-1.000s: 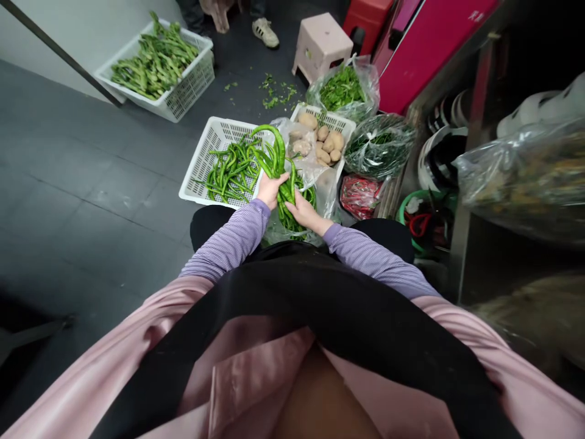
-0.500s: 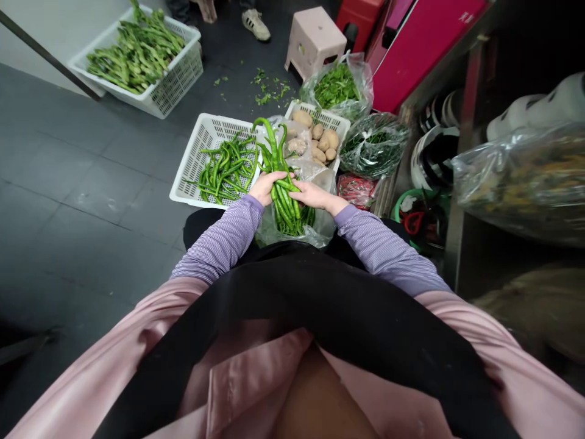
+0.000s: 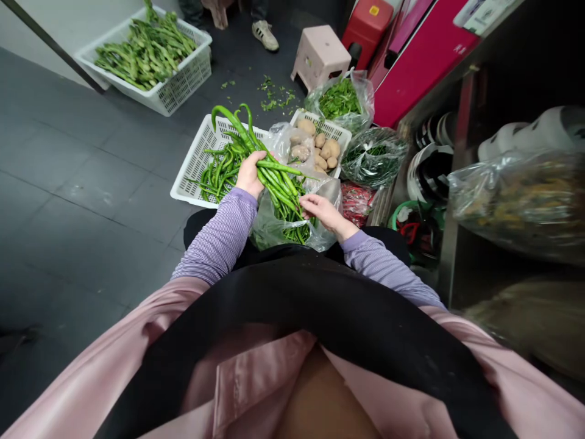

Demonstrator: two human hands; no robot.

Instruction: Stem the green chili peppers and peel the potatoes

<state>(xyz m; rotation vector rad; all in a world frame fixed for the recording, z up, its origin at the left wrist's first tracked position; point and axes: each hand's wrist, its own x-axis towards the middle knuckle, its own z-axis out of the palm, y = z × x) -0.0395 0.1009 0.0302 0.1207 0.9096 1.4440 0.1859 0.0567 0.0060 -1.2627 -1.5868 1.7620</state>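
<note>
A bunch of long green peppers (image 3: 274, 180) is gripped in my left hand (image 3: 250, 175), tilted over an open plastic bag (image 3: 265, 228). More green peppers (image 3: 297, 231) lie inside that bag. My right hand (image 3: 322, 211) is at the lower right end of the bunch, its thumb and fingers pinched together near the pepper tips; what they hold, if anything, is too small to tell. Left of the bag, a white basket (image 3: 186, 177) contains loose green peppers (image 3: 222, 174), partly hidden behind the held bunch.
Potatoes (image 3: 329, 148) in a basket, bagged leafy greens (image 3: 340, 99), a dark green bag (image 3: 375, 155) and bagged red peppers (image 3: 356, 201) stand beyond and right. A stool (image 3: 322, 55), a stem vegetable basket (image 3: 183, 85) and a person's shoe (image 3: 265, 35) are farther back. Metal shelving (image 3: 450, 244) borders the right.
My left hand has moved left and up with the bunch, which now leans more to the left. My right hand has come off the bunch's middle and shifted right and down.
</note>
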